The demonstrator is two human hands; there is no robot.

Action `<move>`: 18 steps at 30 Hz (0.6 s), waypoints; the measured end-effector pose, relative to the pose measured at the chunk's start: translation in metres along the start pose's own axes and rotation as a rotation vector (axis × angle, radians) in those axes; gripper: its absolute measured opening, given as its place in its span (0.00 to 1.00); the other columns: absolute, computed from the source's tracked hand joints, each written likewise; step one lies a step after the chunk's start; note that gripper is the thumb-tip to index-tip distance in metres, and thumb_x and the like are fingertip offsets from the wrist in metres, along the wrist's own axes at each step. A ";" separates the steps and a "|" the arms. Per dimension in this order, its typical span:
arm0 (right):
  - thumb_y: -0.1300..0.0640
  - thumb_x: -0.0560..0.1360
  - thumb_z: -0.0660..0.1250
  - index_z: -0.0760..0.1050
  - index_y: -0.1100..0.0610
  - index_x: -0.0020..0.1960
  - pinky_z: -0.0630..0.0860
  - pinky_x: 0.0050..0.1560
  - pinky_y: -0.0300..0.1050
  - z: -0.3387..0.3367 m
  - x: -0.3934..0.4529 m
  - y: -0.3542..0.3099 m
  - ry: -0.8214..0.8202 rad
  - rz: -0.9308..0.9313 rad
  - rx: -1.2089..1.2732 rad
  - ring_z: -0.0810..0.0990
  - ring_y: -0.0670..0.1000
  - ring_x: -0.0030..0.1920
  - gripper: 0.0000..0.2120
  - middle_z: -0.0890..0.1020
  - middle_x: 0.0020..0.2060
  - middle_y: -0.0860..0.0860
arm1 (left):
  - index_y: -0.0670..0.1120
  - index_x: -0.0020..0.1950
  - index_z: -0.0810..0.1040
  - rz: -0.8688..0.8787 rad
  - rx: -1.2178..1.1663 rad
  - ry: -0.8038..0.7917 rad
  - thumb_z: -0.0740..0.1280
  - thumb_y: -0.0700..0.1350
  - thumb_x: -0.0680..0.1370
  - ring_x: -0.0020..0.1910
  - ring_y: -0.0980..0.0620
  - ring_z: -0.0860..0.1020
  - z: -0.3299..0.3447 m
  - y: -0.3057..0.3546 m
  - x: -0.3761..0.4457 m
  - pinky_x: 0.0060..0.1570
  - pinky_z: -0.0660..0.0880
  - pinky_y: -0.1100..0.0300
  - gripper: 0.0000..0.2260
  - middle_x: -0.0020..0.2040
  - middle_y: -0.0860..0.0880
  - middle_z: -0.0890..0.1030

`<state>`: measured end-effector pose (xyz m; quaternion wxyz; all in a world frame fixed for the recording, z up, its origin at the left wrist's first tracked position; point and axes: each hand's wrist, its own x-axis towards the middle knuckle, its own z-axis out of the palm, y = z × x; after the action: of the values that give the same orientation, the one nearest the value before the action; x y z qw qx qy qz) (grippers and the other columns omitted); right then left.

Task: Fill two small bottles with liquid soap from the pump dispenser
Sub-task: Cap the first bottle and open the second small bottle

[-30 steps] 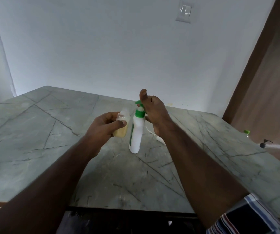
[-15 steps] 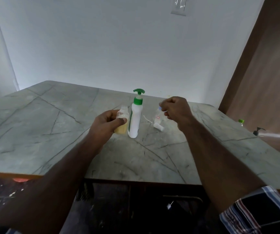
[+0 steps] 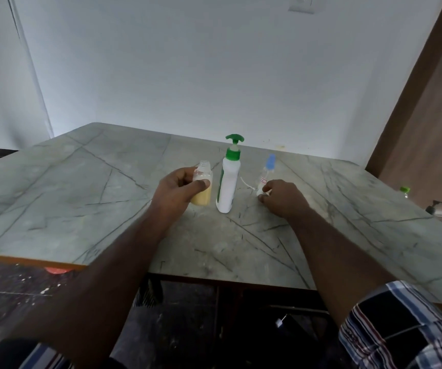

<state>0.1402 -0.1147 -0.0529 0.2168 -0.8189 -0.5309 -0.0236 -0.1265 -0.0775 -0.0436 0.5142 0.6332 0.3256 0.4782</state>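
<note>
OK, I see the left hand (image 3: 178, 191) wrapped around a small clear bottle (image 3: 203, 185), thumb across its front, fingers behind; bottle is upright, uncapped, roughly half full of yellowish liquid, base at or just on the counter (image 3: 81, 198), can't tell if it's fully set down. Just right of it, nearly touching, stands the pump dispenser (image 3: 228, 177): white body, green collar and pump head, upright, nobody's hand on it. Right of the dispenser, a second small bottle (image 3: 265, 173) with a blue cap stands upright, clear body with a small red-edged label. Right hand (image 3: 283, 197) is low on the counter just near-right of that bottle, fingers curled together and pinching a small white piece (image 3: 260, 192) at the fingertips; can't tell exactly what it is. A thin white tube (image 3: 246, 182) lies on the counter between the dispenser and the right hand, running toward that white piece. Far right, off the counter edge, I see a green-capped bottle top (image 3: 404, 190) and a dark pump head (image 3: 433, 206), both partly cut off. Plaid sleeve (image 3: 401, 323) shows at bottom right.
</note>
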 end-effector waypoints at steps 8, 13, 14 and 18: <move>0.55 0.69 0.73 0.80 0.54 0.44 0.80 0.46 0.51 -0.015 0.001 -0.008 0.162 0.102 0.537 0.81 0.54 0.40 0.05 0.83 0.39 0.52 | 0.57 0.54 0.81 -0.014 0.010 -0.069 0.74 0.42 0.77 0.53 0.52 0.83 0.002 0.002 0.011 0.60 0.81 0.48 0.11 0.52 0.53 0.85; 0.70 0.72 0.70 0.78 0.61 0.42 0.82 0.43 0.42 -0.100 -0.013 -0.020 0.152 0.112 1.352 0.79 0.53 0.37 0.06 0.82 0.34 0.55 | 0.58 0.53 0.81 0.014 -0.031 -0.061 0.74 0.40 0.76 0.54 0.50 0.84 0.000 -0.002 0.008 0.55 0.82 0.54 0.13 0.53 0.51 0.85; 0.69 0.72 0.71 0.78 0.60 0.42 0.81 0.45 0.41 -0.117 -0.016 -0.022 0.133 0.039 1.356 0.80 0.52 0.39 0.05 0.83 0.36 0.54 | 0.58 0.53 0.81 0.020 -0.038 -0.055 0.74 0.40 0.76 0.54 0.50 0.84 0.000 -0.002 0.008 0.54 0.82 0.54 0.13 0.54 0.51 0.86; 0.68 0.70 0.74 0.80 0.56 0.45 0.81 0.47 0.42 -0.153 -0.035 -0.045 0.040 -0.227 1.055 0.82 0.51 0.43 0.09 0.83 0.42 0.55 | 0.57 0.55 0.81 0.041 -0.052 -0.069 0.74 0.40 0.76 0.55 0.49 0.84 0.000 -0.002 0.006 0.53 0.81 0.55 0.14 0.56 0.51 0.85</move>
<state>0.1152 -0.1875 0.0913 0.6049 -0.5357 -0.5515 0.2076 -0.1241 -0.0714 -0.0441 0.5318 0.6422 0.2820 0.4747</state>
